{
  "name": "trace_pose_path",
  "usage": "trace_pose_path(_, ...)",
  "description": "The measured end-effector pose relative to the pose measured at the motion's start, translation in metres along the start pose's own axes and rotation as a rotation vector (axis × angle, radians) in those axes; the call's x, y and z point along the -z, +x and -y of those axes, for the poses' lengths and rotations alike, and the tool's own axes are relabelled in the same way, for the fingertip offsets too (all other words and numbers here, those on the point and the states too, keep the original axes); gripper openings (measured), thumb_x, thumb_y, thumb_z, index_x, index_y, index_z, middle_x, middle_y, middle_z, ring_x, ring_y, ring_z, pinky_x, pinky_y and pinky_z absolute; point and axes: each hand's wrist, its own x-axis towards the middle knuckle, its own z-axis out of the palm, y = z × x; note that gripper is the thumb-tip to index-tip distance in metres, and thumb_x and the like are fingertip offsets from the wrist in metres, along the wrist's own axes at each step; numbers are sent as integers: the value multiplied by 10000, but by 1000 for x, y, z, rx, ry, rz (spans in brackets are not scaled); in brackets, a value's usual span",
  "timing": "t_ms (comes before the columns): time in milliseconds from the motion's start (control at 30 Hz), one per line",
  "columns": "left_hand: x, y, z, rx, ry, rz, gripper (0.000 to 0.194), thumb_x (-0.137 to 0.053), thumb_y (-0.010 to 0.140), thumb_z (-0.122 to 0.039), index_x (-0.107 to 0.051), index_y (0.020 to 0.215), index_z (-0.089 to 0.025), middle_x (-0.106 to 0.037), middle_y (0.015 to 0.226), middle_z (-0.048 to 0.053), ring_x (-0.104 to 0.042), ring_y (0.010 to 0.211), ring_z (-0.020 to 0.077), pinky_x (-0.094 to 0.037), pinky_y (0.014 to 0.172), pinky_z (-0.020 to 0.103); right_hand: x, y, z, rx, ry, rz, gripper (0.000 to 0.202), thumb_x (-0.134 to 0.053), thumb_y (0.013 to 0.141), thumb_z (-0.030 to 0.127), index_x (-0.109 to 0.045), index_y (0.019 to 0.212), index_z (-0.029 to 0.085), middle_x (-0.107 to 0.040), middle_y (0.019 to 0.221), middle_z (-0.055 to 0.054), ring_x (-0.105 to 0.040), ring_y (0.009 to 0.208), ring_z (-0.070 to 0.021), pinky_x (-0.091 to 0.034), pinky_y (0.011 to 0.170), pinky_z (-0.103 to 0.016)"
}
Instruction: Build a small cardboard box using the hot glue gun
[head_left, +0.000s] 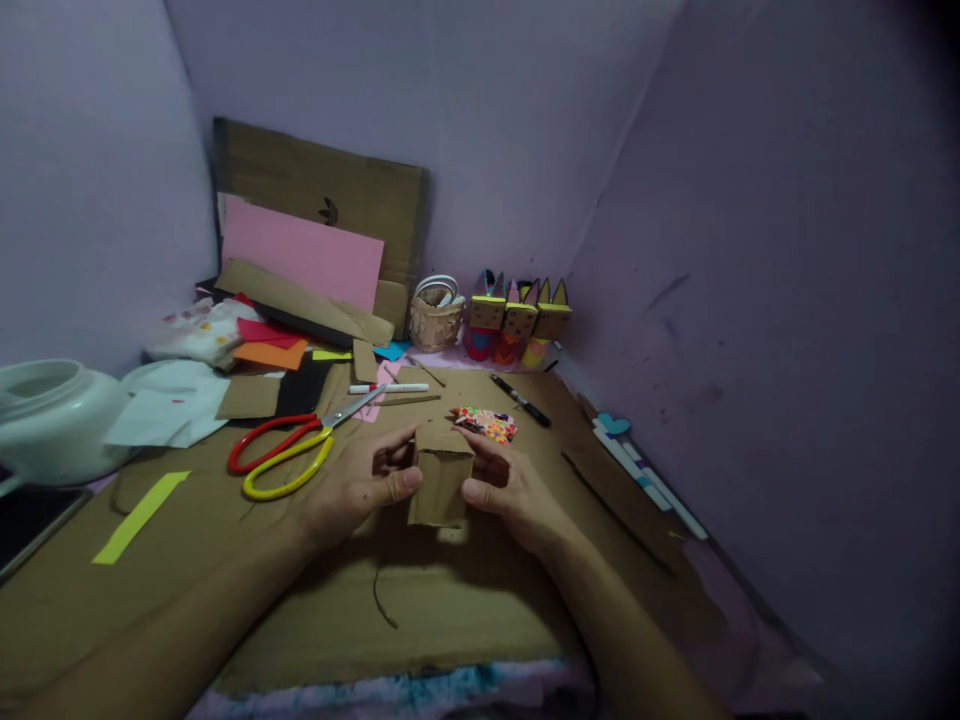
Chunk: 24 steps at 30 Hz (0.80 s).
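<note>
A small brown cardboard box [441, 488] is held just above the cardboard-covered table [315, 610]. My left hand [360, 485] grips its left side, with the thumb on the front and the fingers curled behind. On the right side, my right hand [514, 490] holds it the same way. Scissors [289, 455] with one red and one yellow handle lie left of my left hand, blades partly open. Behind the box is a flower-patterned piece [487, 424], and a black pen [520, 400] rests to its right.
A white pot [64, 425] and a dark phone-like device [34, 525] sit at the left. Coloured papers [274, 343] and a pink sheet [300, 252] are piled behind. A basket [437, 320] and animal-faced figures [519, 318] stand at the back. White strips [637, 465] lie along the right wall.
</note>
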Motion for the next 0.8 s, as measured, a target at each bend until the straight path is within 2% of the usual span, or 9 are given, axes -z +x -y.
trace_pose_path(100, -1, 0, -3, -20, -3, -16, 590, -695, 738, -408, -556, 1278, -212, -666, 1185, 89, -583, 1146, 319, -486, 950, 429, -1, 1, -1, -25, 29, -32, 662, -823, 577, 439, -613, 1174, 244, -683, 1152, -64, -623, 1092, -286, -471, 948, -440)
trace_pose_path(233, -1, 3, -4, -38, 3, -95, 580, -698, 744, -394, -553, 1263, -178, -643, 1223, 110, -597, 1129, 295, -476, 967, 405, -4, 3, -8, -65, 54, -229, 772, -833, 544, 457, -519, 1215, 239, -640, 1183, -99, -623, 1070, -291, -494, 906, -457)
trace_pose_path(333, -1, 6, 0, -66, 40, -263, 643, -760, 675, -383, -548, 1229, -136, -646, 1208, 144, -596, 1130, 301, -480, 956, 384, -7, 4, -11, 30, -101, -371, 650, -819, 570, 419, -522, 1116, 227, -579, 1202, -117, -592, 1071, -277, -520, 855, -428)
trace_pose_path(400, 0, 8, 3, -71, 38, -353, 696, -782, 641, -389, -525, 1230, -122, -652, 1192, 157, -601, 1119, 309, -485, 941, 389, -10, 4, -12, 80, -177, -422, 548, -810, 573, 394, -523, 1009, 229, -555, 1178, -107, -576, 1063, -272, -543, 802, -403)
trace_pose_path(467, 0, 9, 5, -58, 27, -396, 736, -786, 625, -408, -495, 1235, -116, -656, 1175, 162, -607, 1105, 315, -489, 930, 403, -14, 3, -13, 89, -206, -419, 496, -794, 594, 363, -503, 976, 239, -552, 1152, -91, -574, 1064, -269, -557, 770, -389)
trace_pose_path(567, -6, 10, 7, -36, 37, -410, 753, -785, 612, -412, -457, 1226, -124, -658, 1149, 161, -616, 1083, 318, -490, 918, 427, -19, 1, -15, 100, -298, -365, 537, -776, 634, 292, -481, 1081, 257, -552, 1158, -89, -583, 1058, -264, -564, 768, -391)
trace_pose_path(633, -11, 11, 9, -38, 50, -398, 744, -787, 607, -397, -441, 1208, -129, -655, 1136, 162, -618, 1074, 316, -492, 911, 434, -20, 1, -18, 154, -420, -330, 619, -775, 644, 256, -461, 1178, 260, -548, 1198, -98, -568, 1083, -270, -544, 836, -421)
trace_pose_path(733, -15, 11, 13, -24, 75, -382, 704, -791, 592, -399, -449, 1149, -136, -656, 1114, 158, -621, 1064, 318, -498, 899, 436, -17, 0, -21, 258, -609, -298, 690, -767, 651, 214, -456, 1265, 255, -544, 1249, -98, -518, 1158, -289, -444, 990, -472)
trace_pose_path(800, -11, 10, 12, -8, 112, -384, 700, -793, 577, -415, -460, 1130, -146, -648, 1126, 157, -615, 1073, 332, -504, 887, 441, -14, -1, -20, 274, -653, -300, 681, -737, 662, 187, -473, 1286, 257, -542, 1261, -95, -516, 1160, -293, -442, 991, -471)
